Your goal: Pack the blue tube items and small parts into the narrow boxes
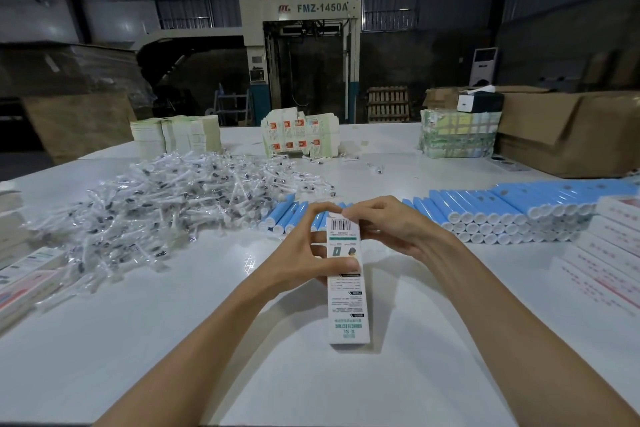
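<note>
white table (194,340): spans the foreground from 9 to 3 o'clock, carries all the stock listed below
grey machine (304,55): stands beyond the table at 12 o'clock, marked FMZ-1450A
cardboard carton (571,128): sits on the far table corner at 2 o'clock, flap hanging open
heap of bagged small parts (166,208): sprawls at 10 o'clock, clear sleeves with white stems and dark tips
stacked blue tubes (519,215): lie in layers at 2 to 3 o'clock, white caps toward the camera
white boxes (606,253): lie flat at 3 to 4 o'clock, just beside the stacked blue tubes
wrapped bundle (457,135): stands at 1 o'clock, near the cardboard carton
flat carton stacks (176,137): stand at 11 o'clock, behind the heap
printed flat stack (298,137): leans at 12 o'clock, orange marks showing
short row of blue tubes (284,215): lies side by side just behind the hands at 12 o'clock, partly hidden by fingers
narrow box (346,305): held above the table at centre, long axis running 12 to 6 o'clock, barcode end farthest away; contents cannot be told
right hand (391,229): enters from 4 o'clock, fingertips pinching the barcode end of the narrow box
left hand (311,246): enters from 7 o'clock, grips the upper half of the narrow box, thumb across the printed face, fingers curled behind
</note>
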A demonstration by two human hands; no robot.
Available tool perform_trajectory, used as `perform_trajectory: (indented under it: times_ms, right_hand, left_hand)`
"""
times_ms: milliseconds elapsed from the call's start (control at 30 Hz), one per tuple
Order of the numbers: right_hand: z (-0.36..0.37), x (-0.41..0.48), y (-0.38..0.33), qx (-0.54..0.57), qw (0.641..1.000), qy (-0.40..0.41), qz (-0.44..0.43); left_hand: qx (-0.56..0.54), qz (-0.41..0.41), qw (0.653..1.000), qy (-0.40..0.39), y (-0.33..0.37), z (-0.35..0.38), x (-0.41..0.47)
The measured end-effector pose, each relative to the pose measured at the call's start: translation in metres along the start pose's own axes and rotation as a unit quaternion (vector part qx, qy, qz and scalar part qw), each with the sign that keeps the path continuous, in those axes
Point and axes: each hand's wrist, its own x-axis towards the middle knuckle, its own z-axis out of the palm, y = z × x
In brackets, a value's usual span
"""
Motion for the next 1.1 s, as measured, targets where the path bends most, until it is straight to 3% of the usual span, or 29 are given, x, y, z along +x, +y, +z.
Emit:
perform_trajectory:
  times_ms: [100,300,767,967,1100]
  right_hand:
    - [0.001,0.000,0.002,0.014,1.000,0.009,0.022]
    - [0.011,0.003,0.009,0.066,0.993,0.083,-0.044]
    - [0.015,0.000,0.008,0.078,0.992,0.096,-0.004]
    - [0.011,-0.003,0.007,0.105,0.994,0.037,-0.011]
    - [0.011,-0.001,0.008,0.107,0.991,0.078,0.020]
  left_hand:
    - [-0.006,0.003,1.000,0.002,-0.001,0.003,0.001]
    - [-0.049,-0.024,0.996,0.070,0.004,0.003,0.003]
    - [-0.071,0.004,0.996,0.057,0.007,-0.005,-0.004]
    - [-0.058,0.021,0.994,0.091,0.005,-0.006,-0.002]
    - [-0.031,0.027,0.996,0.075,0.001,-0.007,-0.001]
